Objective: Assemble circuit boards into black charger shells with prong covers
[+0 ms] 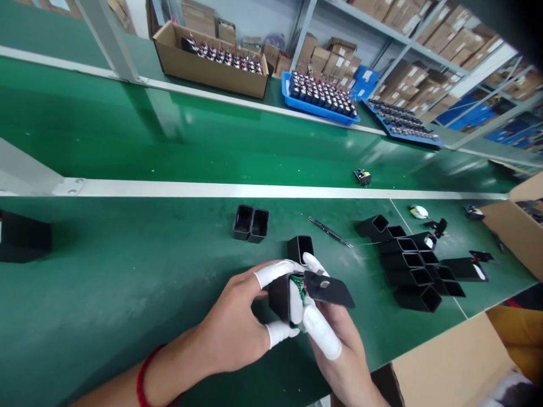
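My left hand (pixel 237 322), with white finger cots on thumb and finger, is closed around a black plastic housing (pixel 279 299). From its open end shows a green circuit board (pixel 299 284) beside a white-grey block (pixel 296 304). At that end my right hand (pixel 335 339), also in white finger cots, pinches the circuit board assembly. A flat black cover (pixel 330 289) hangs over the right fingers, apart from the housing; whether the fingers grip it too is hidden. Just behind the hands stands another open black housing (pixel 300 247).
Two empty housings (pixel 251 224) stand together, with tweezers (pixel 330 232) to their right. Several black housings (pixel 411 261) cluster at right. A white rail (pixel 190 190) crosses the bench. Blue trays (pixel 322 104) and a carton (pixel 207 68) of parts sit behind; an open carton (pixel 453 362) is at lower right.
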Motion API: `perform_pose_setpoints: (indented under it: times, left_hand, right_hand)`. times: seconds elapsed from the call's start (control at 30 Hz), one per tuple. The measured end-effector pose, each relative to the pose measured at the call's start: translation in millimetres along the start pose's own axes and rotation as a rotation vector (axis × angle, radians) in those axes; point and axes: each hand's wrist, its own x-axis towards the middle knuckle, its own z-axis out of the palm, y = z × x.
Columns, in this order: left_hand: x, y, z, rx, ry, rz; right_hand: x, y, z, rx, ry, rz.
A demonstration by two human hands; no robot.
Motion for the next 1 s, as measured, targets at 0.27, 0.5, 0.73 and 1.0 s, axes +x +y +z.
perform_pose_setpoints:
  times: [0.27, 0.5, 0.73, 1.0]
  left_hand:
    - [-6.2, -17.0, 6.3, -0.087, 0.037, -0.158]
    - [-4.7, -19.0, 14.5, -0.223, 0.01, -0.129]
    - [-5.9, -26.4, 18.7, -0.157, 0.067, -0.18]
    - [-6.4, -32.0, 21.7, -0.099, 0.055, -0.123]
  right_hand:
    - [-3.3, 24.7, 11.2, 0.212, 0.082, 0.24]
    - [-19.0, 25.1, -2.4, 0.107, 0.124, 0.279]
    - [-1.7, 24.5, 7.2, 0.067, 0.185, 0.279]
    - [-5.5, 26.6, -0.2, 0.166, 0.178, 0.301]
